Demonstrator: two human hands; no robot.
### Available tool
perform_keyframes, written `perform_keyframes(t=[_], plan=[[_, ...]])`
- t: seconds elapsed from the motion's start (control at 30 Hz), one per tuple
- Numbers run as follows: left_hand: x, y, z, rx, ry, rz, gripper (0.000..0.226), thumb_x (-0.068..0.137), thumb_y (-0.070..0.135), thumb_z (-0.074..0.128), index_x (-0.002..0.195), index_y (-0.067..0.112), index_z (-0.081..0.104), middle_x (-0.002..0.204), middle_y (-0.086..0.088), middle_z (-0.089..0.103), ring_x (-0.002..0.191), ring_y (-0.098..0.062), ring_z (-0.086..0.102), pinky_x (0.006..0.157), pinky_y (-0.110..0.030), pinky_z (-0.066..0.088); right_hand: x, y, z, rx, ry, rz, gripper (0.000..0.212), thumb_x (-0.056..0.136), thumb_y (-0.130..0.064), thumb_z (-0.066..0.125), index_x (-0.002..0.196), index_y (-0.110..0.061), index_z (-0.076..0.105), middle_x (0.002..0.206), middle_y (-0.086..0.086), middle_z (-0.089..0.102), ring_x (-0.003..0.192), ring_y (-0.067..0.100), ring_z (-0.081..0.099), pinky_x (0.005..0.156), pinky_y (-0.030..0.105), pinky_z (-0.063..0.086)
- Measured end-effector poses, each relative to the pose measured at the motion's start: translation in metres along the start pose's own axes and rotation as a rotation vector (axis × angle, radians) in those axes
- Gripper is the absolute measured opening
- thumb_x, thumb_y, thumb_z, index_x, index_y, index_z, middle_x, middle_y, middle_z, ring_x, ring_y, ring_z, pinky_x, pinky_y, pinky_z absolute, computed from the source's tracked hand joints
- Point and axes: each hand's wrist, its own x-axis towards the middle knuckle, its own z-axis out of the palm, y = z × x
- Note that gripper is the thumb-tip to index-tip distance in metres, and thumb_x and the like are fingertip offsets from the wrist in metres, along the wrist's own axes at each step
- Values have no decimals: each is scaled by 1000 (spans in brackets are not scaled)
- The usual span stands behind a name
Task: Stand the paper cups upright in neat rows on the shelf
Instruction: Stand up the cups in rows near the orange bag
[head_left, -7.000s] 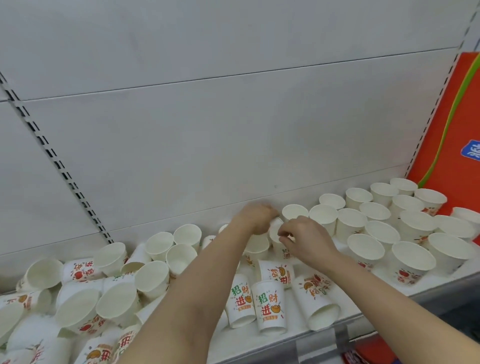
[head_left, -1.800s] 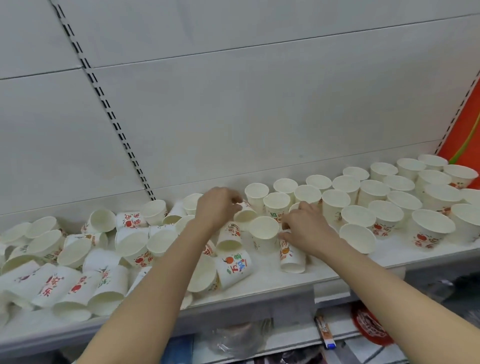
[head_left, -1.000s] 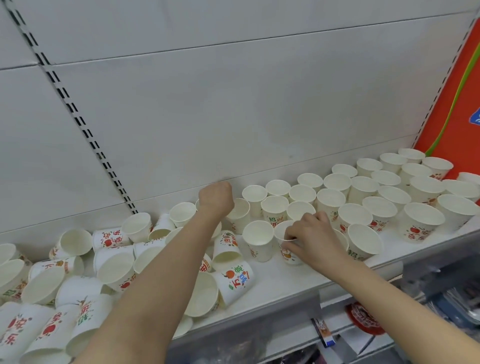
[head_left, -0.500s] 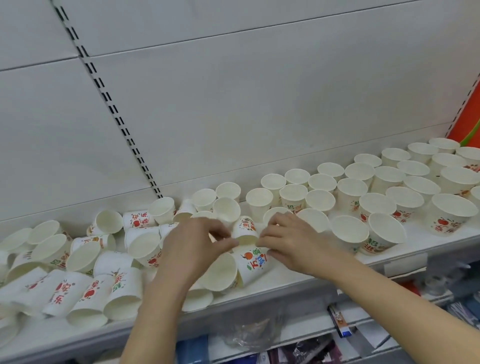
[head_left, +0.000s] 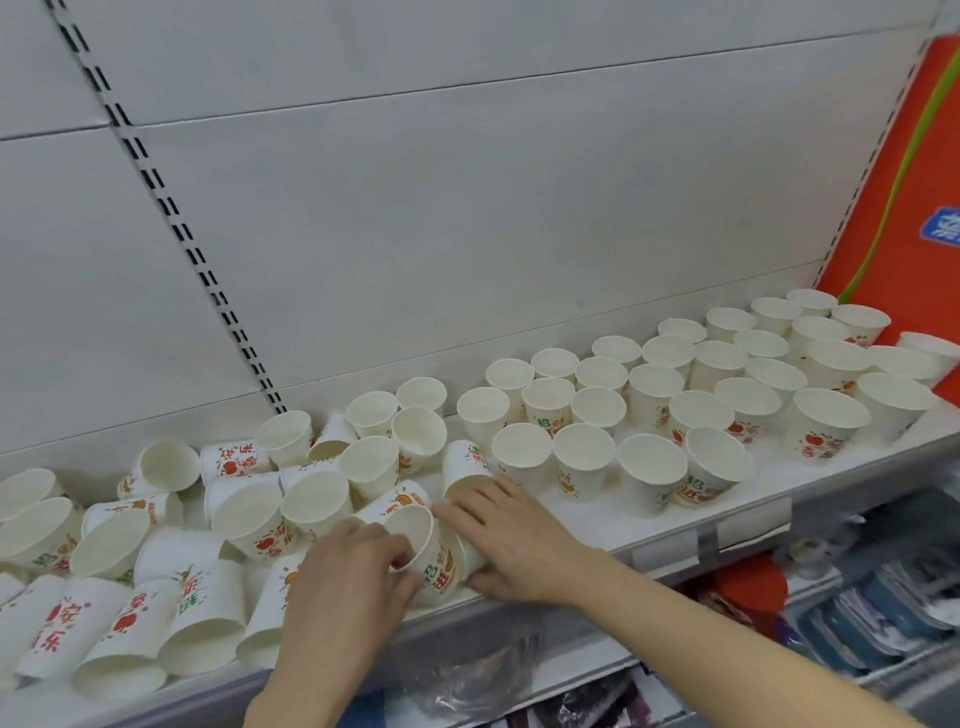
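Both hands have dropped to the shelf (head_left: 597, 525) front: your left hand (head_left: 348, 582) and right hand (head_left: 511, 540) now curl their fingers around one tipped paper cup (head_left: 428, 551). Next in line for righting; upright rows (head_left: 675, 395) stop just beside it.

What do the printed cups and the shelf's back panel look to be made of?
The white printed cups look like matte paper: thin rolled rims, dull insides. The pale grey back panel looks like painted sheet metal, smooth with slotted uprights, though laminate board cannot be ruled out.

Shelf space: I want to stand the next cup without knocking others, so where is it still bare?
A bare strip of shelf lies along the front edge, between the right hand and the front upright cups. Left of the left hand, tipped cups crowd the shelf right to its edge.
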Motion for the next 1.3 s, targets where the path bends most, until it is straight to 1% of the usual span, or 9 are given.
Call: perform_keyframes(t=[0.2,0.33,0.47,0.67,0.77,0.87,1.03,1.2,1.3], plan=[[9,12,-17,-71,195,130,21,69,32,82,65,28,62,66,14,59,63,-20,52,51,-32,41,-32,-4,-11,334,314,424,64,73,-39,66,131,-22,44,125,-1,53,114,20,50,92,36,46],[28,40,-12,-15,138,274,29,63,29,87,62,26,59,62,11,56,61,-20,51,52,-31,39,-63,1,-17,414,474,770,73,71,-41,76,134,-21,44,130,-4,48,123,11,41,98,24,38],[43,57,-6,71,98,319,30,58,29,88,59,25,58,57,9,55,59,-21,50,54,-30,33,-79,7,-22,428,521,933,78,69,-37,82,134,-19,44,129,-2,45,122,11,39,93,17,31],[50,72,9,264,1,349,39,31,17,92,47,23,57,48,5,51,53,-22,51,50,-30,40,-83,15,-14,433,494,921,82,69,-41,81,137,-19,41,133,-1,42,126,10,34,96,14,28],[47,69,20,257,-31,311,40,28,25,95,51,23,62,52,4,54,55,-23,53,52,-32,46,-82,16,-10,449,496,892,86,68,-42,81,138,-19,39,136,-2,41,128,6,30,98,13,26],[45,74,18,144,38,231,46,33,45,93,68,28,69,67,8,62,63,-22,60,55,-32,49,-85,19,-8,467,506,869,93,64,-45,83,140,-19,37,138,-3,39,127,5,30,100,19,32],[52,109,-1,18,183,179,39,55,44,88,87,28,71,84,10,65,76,-20,62,62,-34,51,-99,22,-17,313,558,717,86,70,-57,71,137,-12,44,135,2,46,127,16,42,105,27,37],[72,161,10,-102,264,212,20,70,30,82,86,26,71,84,9,66,76,-21,60,62,-32,49,-129,30,-46,124,768,477,44,87,-30,65,125,-8,58,122,4,58,109,22,53,97,34,40],[91,193,31,-90,194,301,24,67,35,81,88,27,72,84,9,67,80,-20,59,65,-31,47,-153,58,-58,66,775,549,41,81,-11,63,122,-7,58,118,7,58,105,26,52,93,37,41]])
